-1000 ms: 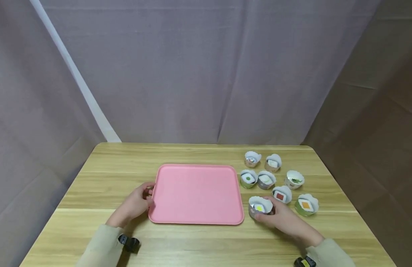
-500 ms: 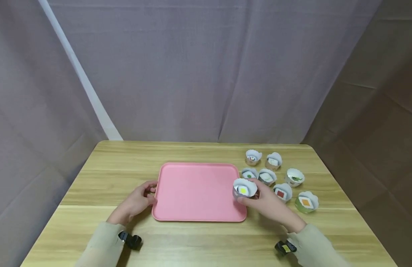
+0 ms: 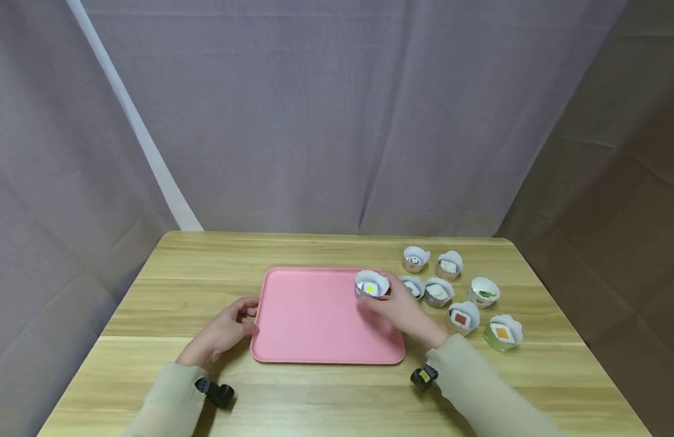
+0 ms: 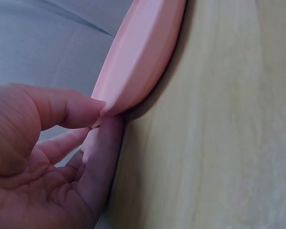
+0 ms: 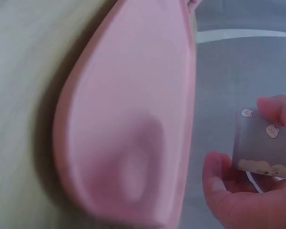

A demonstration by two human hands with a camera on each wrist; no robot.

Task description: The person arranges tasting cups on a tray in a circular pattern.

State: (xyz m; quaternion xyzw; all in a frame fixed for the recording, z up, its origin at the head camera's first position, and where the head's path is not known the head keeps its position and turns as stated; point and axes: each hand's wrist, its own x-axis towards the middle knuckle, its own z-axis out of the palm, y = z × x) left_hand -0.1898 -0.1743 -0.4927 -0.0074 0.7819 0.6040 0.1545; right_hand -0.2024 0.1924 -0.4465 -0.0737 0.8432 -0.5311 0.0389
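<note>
In the head view my right hand [image 3: 401, 308] holds a grey paper baking cup [image 3: 372, 283] upright above the right part of a pink tray [image 3: 309, 321]. A white piece with a yellow mark lies inside it. Cartoon animal faces show on the cup's wall [image 5: 257, 140] in the right wrist view, with thumb and fingers around it. My left hand [image 3: 224, 331] is at the tray's left edge. Up close in the left wrist view, its thumb and a finger pinch the tray's rim [image 4: 133, 71]. The tray's surface has nothing lying on it.
Several more paper cups stand right of the tray, among them one with a red-marked piece [image 3: 461, 317], one with an orange-marked piece [image 3: 503, 332] and one with something green [image 3: 484, 292]. My right hand partly covers another cup [image 3: 413, 286]. Grey curtains [image 3: 293, 121] surround the wooden table [image 3: 206, 267].
My right hand has lifted the grey paper cup from the table beside the tray and carried it left and away from me, over the tray. My left hand stays at the tray's edge.
</note>
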